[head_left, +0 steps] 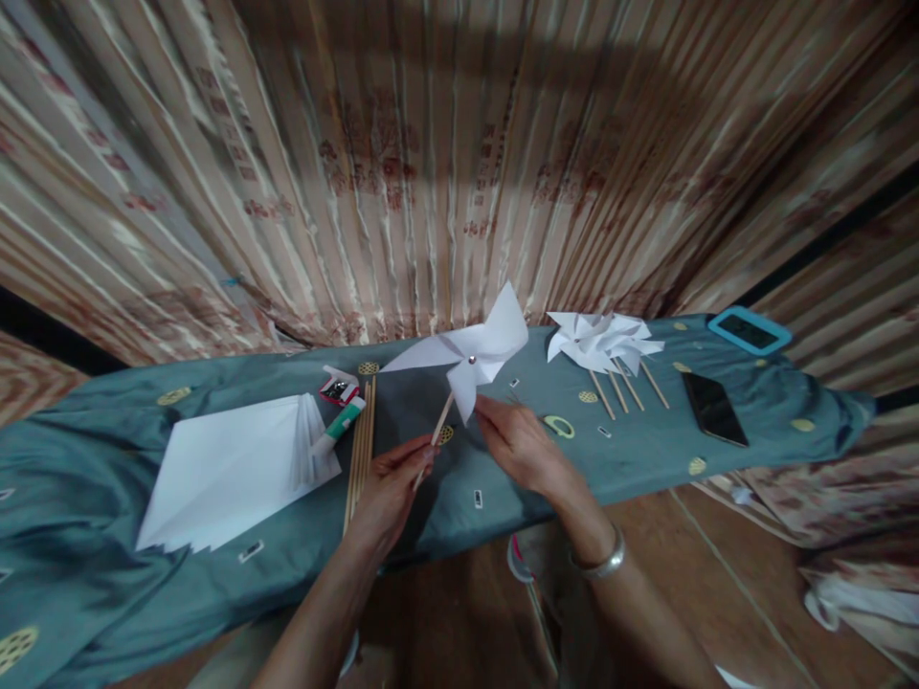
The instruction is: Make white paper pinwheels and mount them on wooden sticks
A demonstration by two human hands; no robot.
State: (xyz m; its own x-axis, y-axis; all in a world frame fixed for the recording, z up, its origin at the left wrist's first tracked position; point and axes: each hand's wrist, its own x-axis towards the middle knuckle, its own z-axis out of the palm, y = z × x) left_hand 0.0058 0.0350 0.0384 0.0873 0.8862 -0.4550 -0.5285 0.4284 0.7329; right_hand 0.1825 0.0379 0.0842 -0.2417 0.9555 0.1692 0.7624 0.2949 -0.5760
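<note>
One white paper pinwheel (485, 350), centre of frame: stick (443, 417) pinched in the left hand's (388, 486) closed fingers; right hand (523, 442), fingers curled by the lower blade (463, 381), grip indeterminable; careless pressure could crease paper or tear it at the pin (472, 360).

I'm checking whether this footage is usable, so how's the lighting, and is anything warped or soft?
Head view: dim overall, a dark band crossing the upper curtain; head view: wide-angle stretch, curtain folds fanning outward; head view: the held pinwheel stands out clearly, the curtain's small print looks soft.
</note>
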